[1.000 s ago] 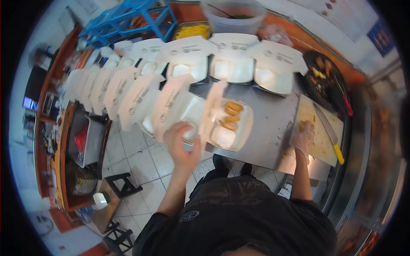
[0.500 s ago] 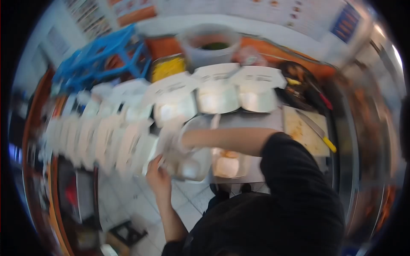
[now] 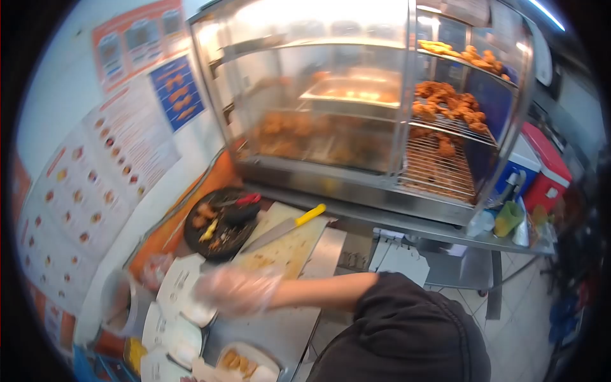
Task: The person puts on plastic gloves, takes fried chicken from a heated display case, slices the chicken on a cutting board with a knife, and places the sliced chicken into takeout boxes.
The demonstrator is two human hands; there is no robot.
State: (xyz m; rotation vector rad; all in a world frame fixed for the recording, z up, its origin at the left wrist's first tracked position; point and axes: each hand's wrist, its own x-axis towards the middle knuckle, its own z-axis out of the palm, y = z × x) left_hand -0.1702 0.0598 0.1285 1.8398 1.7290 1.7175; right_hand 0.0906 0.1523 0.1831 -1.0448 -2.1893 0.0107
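Observation:
My right hand (image 3: 232, 291), in a clear plastic glove, hovers over an open white takeaway box (image 3: 198, 312) and covers part of it. Motion smears its fingers, so I cannot make out whether they hold anything. More open boxes (image 3: 181, 340) stand in a row with lids raised. At the bottom edge, a sliver of what looks like my left hand (image 3: 189, 379) shows beside a white box flap. A box of golden fried pieces (image 3: 235, 361) lies close to it. Beyond my right hand, a yellow-handled knife (image 3: 280, 230) rests on a stained cutting board (image 3: 286, 258).
A black pan (image 3: 219, 239) with food scraps and red-handled tongs (image 3: 247, 200) sits beside the board. Behind rises a glass display cabinet (image 3: 318, 169) with fried chicken (image 3: 445, 102) on racks. A translucent tub (image 3: 119, 302) stands by the wall. A red cooler (image 3: 546, 169) is at far right.
The view has swung right, bringing the display cabinet into sight. My right hand has left the spot beside my left hand and is over a box near the pan. My left hand has nearly left view.

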